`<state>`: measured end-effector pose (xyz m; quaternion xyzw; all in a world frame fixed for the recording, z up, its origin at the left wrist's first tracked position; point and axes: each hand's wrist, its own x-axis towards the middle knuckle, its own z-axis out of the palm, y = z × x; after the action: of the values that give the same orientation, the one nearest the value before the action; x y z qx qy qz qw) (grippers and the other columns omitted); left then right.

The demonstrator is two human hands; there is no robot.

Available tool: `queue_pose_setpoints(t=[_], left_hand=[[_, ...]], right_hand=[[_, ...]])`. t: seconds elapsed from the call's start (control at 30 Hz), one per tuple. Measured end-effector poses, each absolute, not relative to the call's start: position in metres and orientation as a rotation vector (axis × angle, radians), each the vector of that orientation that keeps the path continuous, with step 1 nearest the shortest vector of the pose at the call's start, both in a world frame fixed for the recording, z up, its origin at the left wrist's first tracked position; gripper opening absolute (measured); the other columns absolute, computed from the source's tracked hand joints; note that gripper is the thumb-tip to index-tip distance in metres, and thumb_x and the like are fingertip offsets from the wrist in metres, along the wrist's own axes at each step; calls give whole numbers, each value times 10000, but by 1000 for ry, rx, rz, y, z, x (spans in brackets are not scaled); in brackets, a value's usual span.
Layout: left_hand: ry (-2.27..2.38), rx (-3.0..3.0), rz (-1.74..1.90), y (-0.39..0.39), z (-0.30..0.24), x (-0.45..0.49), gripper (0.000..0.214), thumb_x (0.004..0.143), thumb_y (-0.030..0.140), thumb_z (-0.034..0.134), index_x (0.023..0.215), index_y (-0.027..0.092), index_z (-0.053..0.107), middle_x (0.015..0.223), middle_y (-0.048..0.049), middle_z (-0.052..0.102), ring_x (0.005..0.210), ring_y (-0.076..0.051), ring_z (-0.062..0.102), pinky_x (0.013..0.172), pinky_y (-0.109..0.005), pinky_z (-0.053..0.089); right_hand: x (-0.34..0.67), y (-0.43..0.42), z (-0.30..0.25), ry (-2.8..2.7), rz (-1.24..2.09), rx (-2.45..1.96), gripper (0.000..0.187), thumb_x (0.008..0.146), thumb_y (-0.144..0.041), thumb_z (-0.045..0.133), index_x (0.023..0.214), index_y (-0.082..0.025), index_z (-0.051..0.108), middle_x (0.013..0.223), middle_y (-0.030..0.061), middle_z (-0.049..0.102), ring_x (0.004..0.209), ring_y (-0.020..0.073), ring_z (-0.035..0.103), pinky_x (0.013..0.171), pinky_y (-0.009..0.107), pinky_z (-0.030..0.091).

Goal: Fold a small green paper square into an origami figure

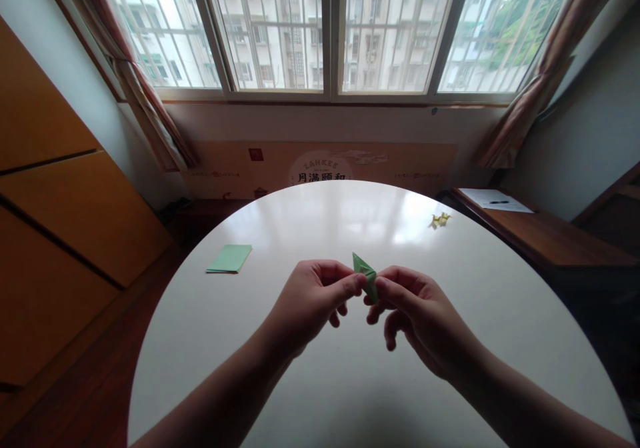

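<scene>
A small piece of folded green paper [365, 269], pointed at its top and bottom ends, is held up above the white table. My left hand [323, 295] pinches its left side between thumb and forefinger. On the opposite side, the thumb and forefinger of my right hand [413, 301] grip it, while the other fingers curl loosely below. Parts of the paper are hidden behind the fingertips. To the left lies a stack of light green paper squares [230, 259]. Small yellow folded paper pieces [441, 219] sit near the far right edge.
The round white table [210, 368] fills the middle of the view. Beyond its right edge stands a brown wooden desk [530, 241] bearing white paper [480, 198] and a dark pen [499, 202]. An orange-brown cabinet [55, 248] is at left, and barred windows [280, 35] are ahead.
</scene>
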<state>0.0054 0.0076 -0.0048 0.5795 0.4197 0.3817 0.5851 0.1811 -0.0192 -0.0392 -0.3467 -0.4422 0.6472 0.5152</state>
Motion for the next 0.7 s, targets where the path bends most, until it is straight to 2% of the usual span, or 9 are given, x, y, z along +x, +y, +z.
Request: queue_pose_setpoints(t=[0.27,0.7], left_hand=[[956,1354,894,7,-7,4,192,764,312,773,737,127,727,608,-5,631,511,-84,516,382,-137,398],[968,1452,927,8,-13,7,253,870,302,633,682,135,664,547,25,557,462,-69,451,377,-145,405]], right_hand=[[178,-21,-42,-1088,1524,-840,222,847,-391,758,799,-179,718,749,27,669,629,152,660,377,162,485],[172,-21,-47,-1113,1477,-865,231,844,-412,755,841,-183,727,784,28,663,650,159,663,375,172,490]])
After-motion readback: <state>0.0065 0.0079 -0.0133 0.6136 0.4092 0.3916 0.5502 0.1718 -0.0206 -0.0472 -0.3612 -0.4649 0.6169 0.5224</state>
